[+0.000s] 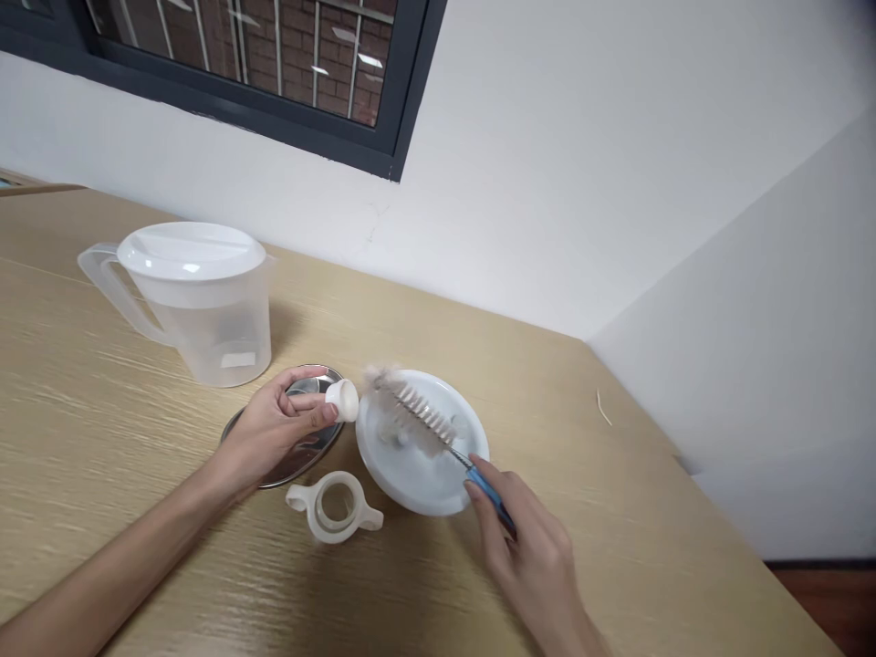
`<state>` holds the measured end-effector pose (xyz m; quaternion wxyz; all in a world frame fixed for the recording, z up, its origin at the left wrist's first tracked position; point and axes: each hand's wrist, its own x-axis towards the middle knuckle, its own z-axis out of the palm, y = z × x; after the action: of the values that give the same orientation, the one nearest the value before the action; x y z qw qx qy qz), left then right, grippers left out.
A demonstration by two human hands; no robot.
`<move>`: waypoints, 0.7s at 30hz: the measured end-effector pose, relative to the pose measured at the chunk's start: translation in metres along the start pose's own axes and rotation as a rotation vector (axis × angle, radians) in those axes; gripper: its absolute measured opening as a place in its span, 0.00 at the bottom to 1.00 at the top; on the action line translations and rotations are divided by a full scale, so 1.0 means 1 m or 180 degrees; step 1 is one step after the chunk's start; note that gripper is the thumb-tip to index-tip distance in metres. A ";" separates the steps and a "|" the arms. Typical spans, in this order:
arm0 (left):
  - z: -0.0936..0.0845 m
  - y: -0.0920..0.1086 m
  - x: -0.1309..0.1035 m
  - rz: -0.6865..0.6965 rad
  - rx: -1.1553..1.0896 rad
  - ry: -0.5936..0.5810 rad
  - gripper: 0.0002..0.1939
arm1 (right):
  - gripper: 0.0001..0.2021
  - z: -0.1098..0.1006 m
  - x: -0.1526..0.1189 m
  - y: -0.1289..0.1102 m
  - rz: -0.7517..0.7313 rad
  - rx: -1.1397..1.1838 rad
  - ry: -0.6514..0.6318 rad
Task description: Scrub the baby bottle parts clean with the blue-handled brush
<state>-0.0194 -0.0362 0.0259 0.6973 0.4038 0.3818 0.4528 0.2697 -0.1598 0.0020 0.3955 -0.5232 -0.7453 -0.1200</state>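
Between the thumb and fingers of my left hand is a small white cap, its opening turned toward the right. My right hand grips the blue handle of a bottle brush. The bristles point up and left over a white bowl, with the blurred tip close to the cap. Some small thing in the bowl is partly hidden behind the bristles. Under my left hand lies a round metal tray. A translucent ring with two handles rests on the table in front of the tray and bowl.
A lidded translucent pitcher with liquid stands at the back left of the wooden table. A thin pale strip lies to the right. Behind the table are a white wall and a barred window.
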 end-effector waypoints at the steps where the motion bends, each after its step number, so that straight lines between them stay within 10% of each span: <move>1: -0.001 -0.001 0.001 0.0008 0.0038 -0.0042 0.41 | 0.17 -0.001 0.000 0.002 0.0057 -0.0065 0.0081; 21: 0.005 -0.003 0.007 0.0824 0.0164 0.0305 0.33 | 0.17 -0.005 -0.001 -0.001 0.0095 0.0042 0.0016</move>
<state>-0.0112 -0.0314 0.0238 0.6034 0.4454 0.3708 0.5477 0.2710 -0.1640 0.0044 0.4026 -0.5313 -0.7372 -0.1106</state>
